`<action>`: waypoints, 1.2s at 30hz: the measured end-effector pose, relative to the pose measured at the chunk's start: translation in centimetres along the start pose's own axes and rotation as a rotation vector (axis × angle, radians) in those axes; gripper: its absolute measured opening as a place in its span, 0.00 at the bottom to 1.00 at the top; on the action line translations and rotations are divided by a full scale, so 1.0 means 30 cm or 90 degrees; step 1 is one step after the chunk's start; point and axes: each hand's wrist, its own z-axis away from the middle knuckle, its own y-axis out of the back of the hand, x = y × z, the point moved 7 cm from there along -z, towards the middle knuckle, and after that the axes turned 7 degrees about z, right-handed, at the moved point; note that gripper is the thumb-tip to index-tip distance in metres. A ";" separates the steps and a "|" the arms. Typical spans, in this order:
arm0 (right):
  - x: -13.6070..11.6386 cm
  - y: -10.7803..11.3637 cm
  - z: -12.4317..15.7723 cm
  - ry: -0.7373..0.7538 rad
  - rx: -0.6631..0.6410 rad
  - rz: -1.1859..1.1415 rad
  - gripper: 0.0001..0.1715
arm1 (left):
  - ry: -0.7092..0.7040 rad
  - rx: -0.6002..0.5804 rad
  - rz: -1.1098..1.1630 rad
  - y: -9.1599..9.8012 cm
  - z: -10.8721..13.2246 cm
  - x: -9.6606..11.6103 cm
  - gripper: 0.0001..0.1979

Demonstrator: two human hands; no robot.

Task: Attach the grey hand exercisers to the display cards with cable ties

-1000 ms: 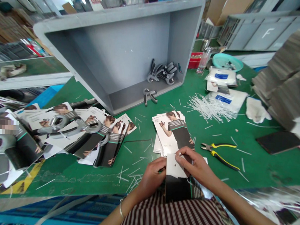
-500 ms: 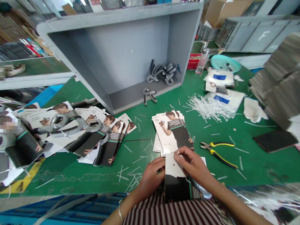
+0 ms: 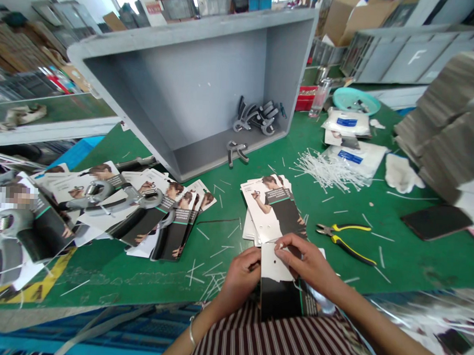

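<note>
My left hand (image 3: 243, 269) is closed on the left edge of a black-and-white packaging card (image 3: 281, 300), held upright at the table's front edge against the striped clothing. A small hole shows in the card's white upper part. My right hand (image 3: 306, 261) pinches the white end of a cable tie (image 3: 280, 246) at the card's top; the rest of the tie is mostly hidden. Just beyond lies a stack of printed cards (image 3: 269, 205). Cutting pliers (image 3: 346, 239) with yellow-and-black handles rest to the right. Behind them is a pile of white cable ties (image 3: 327, 170).
A grey crate (image 3: 201, 92) lies on its side, with several hand grips (image 3: 257, 115) inside. More grips on cards (image 3: 129, 204) cover the left side. Bags of ties (image 3: 358, 156), a phone (image 3: 437, 222) and stacked grey card (image 3: 439, 123) are at right. Tie offcuts (image 3: 214, 284) litter the table.
Both hands keep nearly the same hold on the card and tie. The view has shifted slightly, so items on the left appear a little farther right.
</note>
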 end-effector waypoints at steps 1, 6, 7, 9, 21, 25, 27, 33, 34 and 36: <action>0.005 -0.001 -0.001 -0.004 0.005 -0.002 0.05 | 0.004 -0.012 -0.002 -0.008 -0.004 0.001 0.10; 0.002 0.007 0.001 0.004 0.014 0.004 0.05 | 0.011 0.002 0.002 -0.020 -0.005 -0.011 0.09; -0.006 0.010 0.003 0.013 0.003 0.012 0.05 | 0.023 0.014 0.026 -0.018 -0.002 -0.019 0.07; -0.027 0.013 0.009 0.037 -0.034 0.039 0.04 | 0.068 0.035 0.122 -0.015 0.005 -0.033 0.09; -0.102 -0.035 0.026 0.214 -0.070 0.262 0.08 | 0.141 0.060 0.185 0.009 0.007 -0.004 0.14; -0.085 -0.037 0.020 0.203 -0.056 0.209 0.09 | 0.141 0.080 0.139 0.008 -0.019 -0.053 0.16; -0.081 -0.023 0.017 0.188 -0.056 0.177 0.08 | 0.151 0.063 0.125 0.009 -0.028 -0.062 0.14; -0.096 0.089 -0.005 0.174 -0.013 0.144 0.06 | 0.183 0.085 0.272 0.029 -0.020 -0.060 0.16; -0.095 0.117 -0.009 0.173 0.000 0.156 0.06 | 0.182 0.105 0.284 0.042 -0.015 -0.059 0.17; -0.076 0.191 -0.013 0.145 0.061 0.160 0.08 | 0.177 0.160 0.298 0.084 -0.002 -0.058 0.17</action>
